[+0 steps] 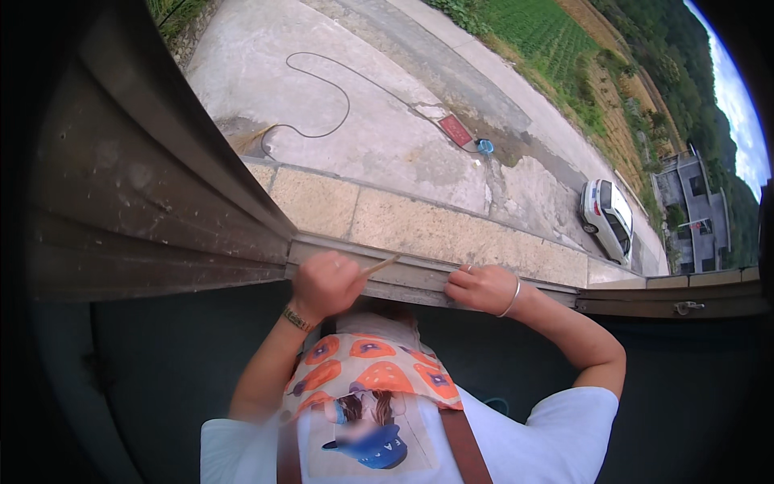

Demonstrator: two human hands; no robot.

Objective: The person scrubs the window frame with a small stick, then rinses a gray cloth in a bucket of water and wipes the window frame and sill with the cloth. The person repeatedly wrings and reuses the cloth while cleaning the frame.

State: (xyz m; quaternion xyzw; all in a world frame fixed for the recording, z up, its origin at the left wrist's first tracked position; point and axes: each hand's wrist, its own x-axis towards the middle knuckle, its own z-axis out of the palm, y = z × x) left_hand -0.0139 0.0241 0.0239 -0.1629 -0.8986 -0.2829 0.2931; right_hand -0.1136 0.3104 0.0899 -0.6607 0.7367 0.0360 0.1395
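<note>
Leaning over a grey-brown metal window track (407, 284), we have both hands up at the sill, side by side with a gap between. Our left hand (329, 282) is curled into a tight fist around a thin, pale-brown stick (382, 264), which pokes out past the fingers and slants up to the right over the track; whether its tip touches the metal, we cannot tell. Our right hand (481, 288) is right there at the track's edge, fingers bent well inward, and whether anything sits inside them, we cannot tell from here. A gold-coloured metal watch (298, 319) circles the left wrist, a smooth silver bangle (510, 297) the right one. Below our hands we have a cream apron with orange fruit print (379, 369), worn over a white short-sleeved shirt (568, 427).

Looking outside now: a speckled tan stone ledge (419, 226) runs just beyond the track, and past it on the grey concrete yard (250, 73) we spot a long dark looping hose (347, 105), a straw broom (251, 139), a red rectangular mat (455, 130), a small blue bucket (484, 146) just beside it, and a white car (609, 218) over to the right.
</note>
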